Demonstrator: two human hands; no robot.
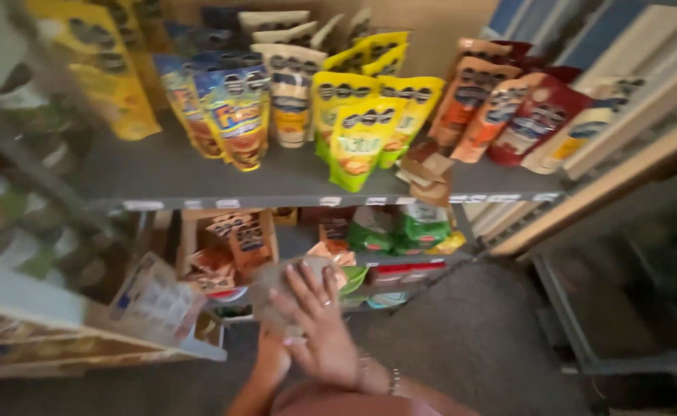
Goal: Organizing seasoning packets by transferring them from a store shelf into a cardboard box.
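My right hand [319,327], with a ring and a bracelet at the wrist, lies with its fingers spread over a blurred grey-brown pouch [277,286] held low in front of the shelves. My left hand [273,358] comes up from below the pouch and is mostly hidden under the right hand; only its wrist and forearm show. The pouch hangs in front of the lower shelf, near an open cardboard box [234,243] of brown snack packs.
The grey upper shelf [176,181] carries standing snack bags: blue and orange ones [234,115], lime-yellow ones [357,139], orange and red ones [508,115]. Green packs [419,227] sit on the lower shelf. A second rack [22,223] stands left, a metal frame [577,339] right, grey floor below.
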